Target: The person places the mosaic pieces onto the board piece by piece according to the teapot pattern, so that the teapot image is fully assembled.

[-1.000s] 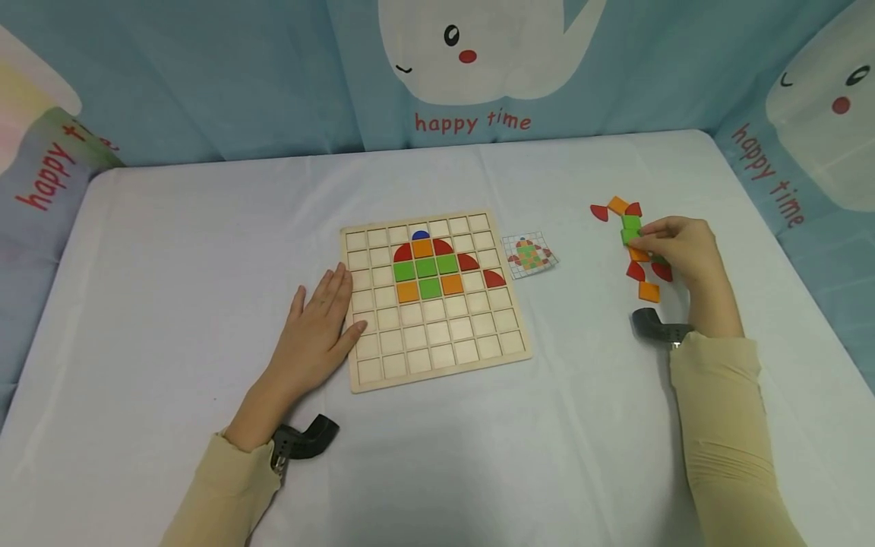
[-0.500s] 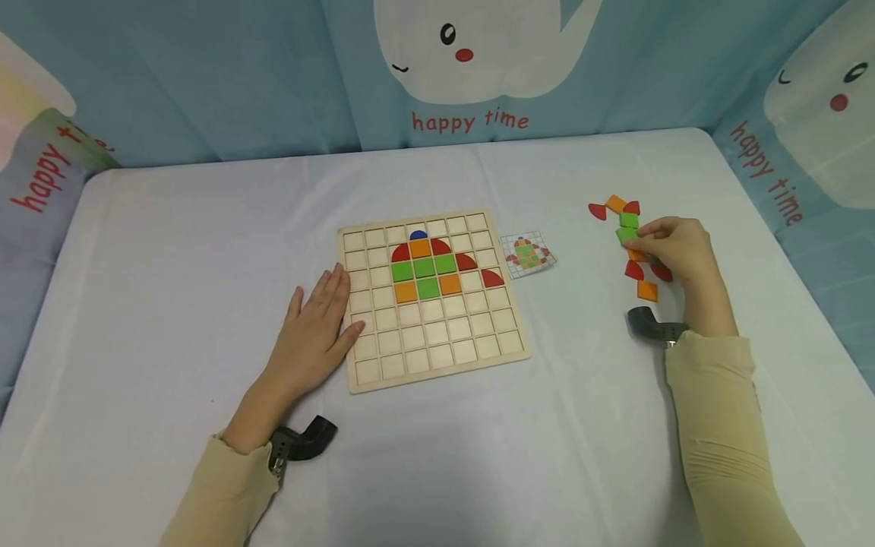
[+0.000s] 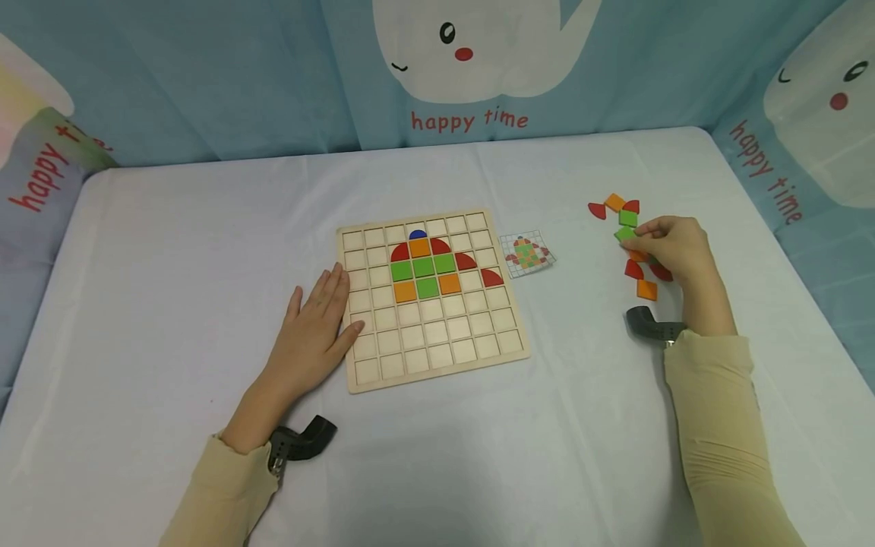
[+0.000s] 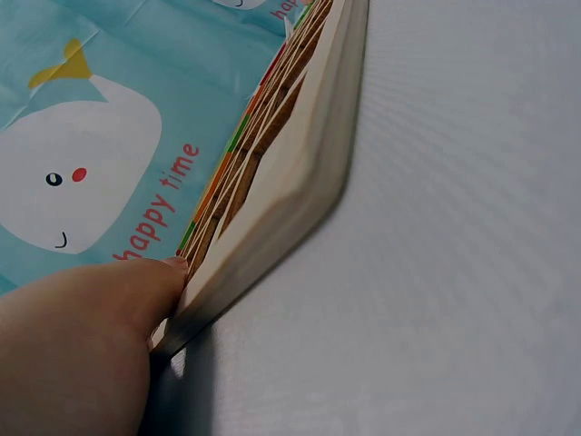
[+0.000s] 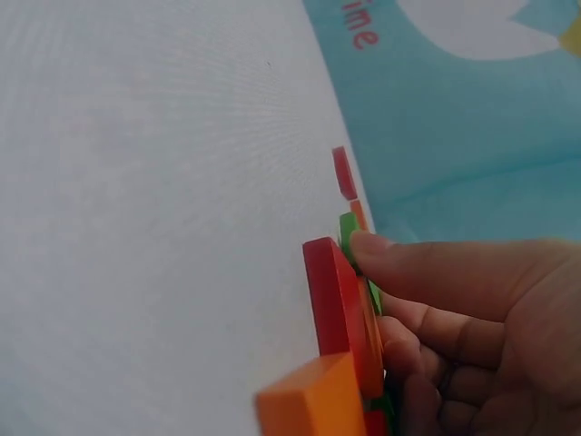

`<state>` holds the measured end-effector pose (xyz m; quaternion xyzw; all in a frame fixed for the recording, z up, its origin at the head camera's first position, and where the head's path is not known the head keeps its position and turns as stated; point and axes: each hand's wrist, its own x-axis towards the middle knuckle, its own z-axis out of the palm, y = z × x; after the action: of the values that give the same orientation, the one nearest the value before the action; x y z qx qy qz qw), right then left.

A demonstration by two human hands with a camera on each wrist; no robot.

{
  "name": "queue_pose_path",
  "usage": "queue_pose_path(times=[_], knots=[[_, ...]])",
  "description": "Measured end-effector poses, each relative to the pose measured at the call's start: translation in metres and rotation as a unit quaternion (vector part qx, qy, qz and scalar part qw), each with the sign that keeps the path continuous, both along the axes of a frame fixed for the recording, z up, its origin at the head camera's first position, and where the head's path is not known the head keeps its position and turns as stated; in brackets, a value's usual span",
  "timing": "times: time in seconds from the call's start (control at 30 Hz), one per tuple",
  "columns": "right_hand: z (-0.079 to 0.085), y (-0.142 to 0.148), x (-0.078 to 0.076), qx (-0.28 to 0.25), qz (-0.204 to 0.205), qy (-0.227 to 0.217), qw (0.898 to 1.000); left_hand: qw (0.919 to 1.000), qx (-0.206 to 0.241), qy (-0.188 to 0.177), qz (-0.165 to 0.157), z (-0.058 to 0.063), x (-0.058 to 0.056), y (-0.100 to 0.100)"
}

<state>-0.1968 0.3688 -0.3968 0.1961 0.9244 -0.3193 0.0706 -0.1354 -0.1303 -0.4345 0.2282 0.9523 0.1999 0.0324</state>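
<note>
My left hand lies flat with straight fingers along the left edge of a wooden grid board; its thumb rests on the rim. Set in the board are green and orange squares, red quarter-circles and a blue piece. At the right, my right hand pinches a green square tile between thumb and fingers, low among a cluster of loose tiles. Another green square lies just beyond it. A red quarter-circle tile and an orange square tile stand nearest in the right wrist view.
A small pattern card with a coloured grid picture lies beside the board's right edge. Loose orange and red tiles spread around the right hand. White cloth covers the table; a blue printed curtain hangs behind.
The green tile at my right fingertips has turned and shifted slightly left, away from the other green square. My left hand stays on the board; the head view has shifted a little.
</note>
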Motion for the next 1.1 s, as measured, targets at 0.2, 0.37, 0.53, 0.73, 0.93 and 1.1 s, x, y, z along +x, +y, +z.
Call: queue_pose_path(times=[0.2, 0.37, 0.53, 0.73, 0.93, 1.1], knots=[[-0.0001, 0.0018, 0.0, -0.015, 0.015, 0.01, 1.0, 1.0, 0.001, 0.001, 0.0, -0.0002, -0.0001, 0.0], [-0.0001, 0.0026, 0.001, -0.03, 0.023, 0.025, 0.999, 1.0, 0.003, 0.002, -0.001, -0.0002, 0.0, 0.0001], [-0.0002, 0.0023, 0.0015, -0.041, 0.027, 0.039, 0.998, 1.0, 0.002, 0.003, -0.001, -0.0001, -0.0002, 0.0001], [-0.0003, 0.003, 0.0024, -0.041, 0.019, 0.047, 0.998, 1.0, 0.003, 0.003, -0.002, -0.0006, -0.0007, -0.0001], [0.0013, 0.0051, 0.0035, -0.075, -0.022, 0.056, 0.995, 1.0, 0.003, 0.006, -0.002, -0.0007, -0.0008, 0.0], [0.0064, 0.0048, 0.0041, -0.149, -0.037, 0.101, 0.983, 1.0, 0.002, 0.005, -0.002, -0.0004, -0.0006, 0.0]])
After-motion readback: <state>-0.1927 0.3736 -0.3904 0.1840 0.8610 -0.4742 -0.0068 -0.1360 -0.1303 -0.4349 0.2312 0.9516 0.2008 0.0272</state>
